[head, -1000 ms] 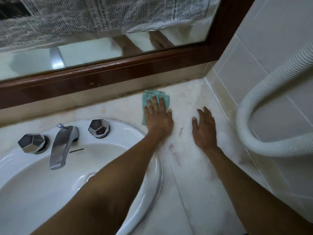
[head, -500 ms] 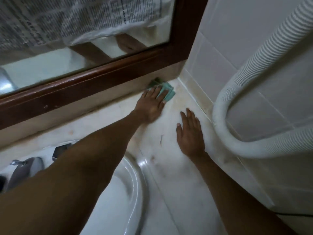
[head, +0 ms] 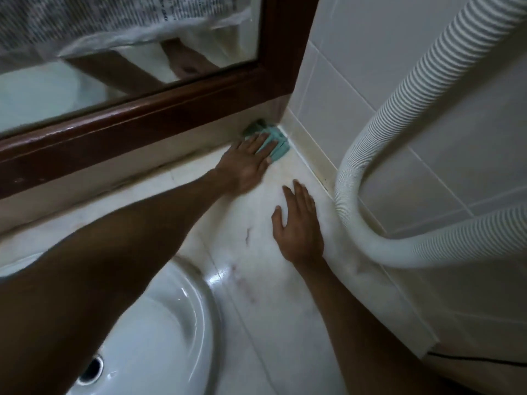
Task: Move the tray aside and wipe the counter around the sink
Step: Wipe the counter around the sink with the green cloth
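Note:
My left hand (head: 246, 163) lies flat on a folded teal cloth (head: 275, 142) and presses it into the back right corner of the pale marble counter (head: 256, 295), where the mirror frame meets the tiled wall. My right hand (head: 298, 223) rests palm down on the counter, fingers spread, holding nothing, a little nearer to me than the cloth. The white sink (head: 176, 323) is at the lower left, partly hidden by my left forearm. No tray is in view.
A dark wooden mirror frame (head: 128, 124) runs along the back of the counter. A white ribbed hose (head: 368, 155) loops down the tiled wall (head: 370, 67) on the right, close to my right hand. The sink drain (head: 91, 369) shows at the bottom left.
My left hand has pushed the cloth from beside the taps to the right and back into the corner. The view has swung right, so the taps have left it. My right hand has stayed flat.

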Demonstrator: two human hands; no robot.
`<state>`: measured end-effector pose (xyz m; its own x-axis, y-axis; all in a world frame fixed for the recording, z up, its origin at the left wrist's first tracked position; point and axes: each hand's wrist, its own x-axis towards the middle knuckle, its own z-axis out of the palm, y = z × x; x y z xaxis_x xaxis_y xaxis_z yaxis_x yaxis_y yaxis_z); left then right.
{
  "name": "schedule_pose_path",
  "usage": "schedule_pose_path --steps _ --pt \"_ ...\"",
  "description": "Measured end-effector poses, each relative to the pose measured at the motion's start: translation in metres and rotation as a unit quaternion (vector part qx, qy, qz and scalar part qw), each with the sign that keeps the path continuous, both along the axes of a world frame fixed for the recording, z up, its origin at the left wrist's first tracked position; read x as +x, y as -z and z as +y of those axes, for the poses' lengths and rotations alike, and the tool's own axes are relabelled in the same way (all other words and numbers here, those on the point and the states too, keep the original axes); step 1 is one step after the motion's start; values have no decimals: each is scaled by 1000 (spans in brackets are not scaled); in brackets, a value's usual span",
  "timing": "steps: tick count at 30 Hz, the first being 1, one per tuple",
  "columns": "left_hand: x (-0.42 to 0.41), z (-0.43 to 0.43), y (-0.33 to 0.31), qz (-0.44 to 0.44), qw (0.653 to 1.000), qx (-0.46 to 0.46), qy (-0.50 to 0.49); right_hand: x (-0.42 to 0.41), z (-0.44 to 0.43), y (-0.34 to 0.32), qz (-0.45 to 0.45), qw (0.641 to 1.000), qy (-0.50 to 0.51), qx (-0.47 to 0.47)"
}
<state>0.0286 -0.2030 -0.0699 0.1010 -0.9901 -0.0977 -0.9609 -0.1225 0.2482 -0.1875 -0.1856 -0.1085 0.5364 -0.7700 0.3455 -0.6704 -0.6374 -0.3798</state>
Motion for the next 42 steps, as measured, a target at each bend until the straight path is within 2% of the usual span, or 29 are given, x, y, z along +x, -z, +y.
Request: schedule_pose_path --steps 5,9,13,14,16,19,22,26,28,30,33,37,42 --pt "-33 -28 8 -3 997 8 -72 -9 1 1 -16 1000 6 14" --pt "-66 16 14 9 998 -12 53 -41 22 -4 -13 998 48 30" --pt "-45 26 6 7 986 -14 163 -64 30 -12 27 997 47 57" --pt "-38 20 3 7 988 -9 154 -67 29 -13 33 996 45 64" --pt "-41 9 1 12 997 -1 72 -71 30 -14 39 996 47 66" --pt "-93 6 6 20 998 -2 -59 -74 33 -14 29 995 63 65" --pt "-125 15 7 19 1000 2 -22 -78 36 -16 26 992 115 51" --pt "-112 24 11 -6 996 -11 90 -81 37 -21 41 986 159 17" --pt "-102 20 12 -26 993 -21 111 -77 36 -20 47 984 168 23" --pt "-88 10 9 -45 995 -15 91 -73 36 -18 46 983 177 28" --pt "-49 -9 -5 -78 997 -8 9 -67 34 -15 46 983 175 25" --pt "-3 -27 -14 -72 994 46 -61 -61 30 -15 41 986 157 44" --pt "-66 7 11 -24 996 -1 -84 -53 19 -18 38 992 108 57"
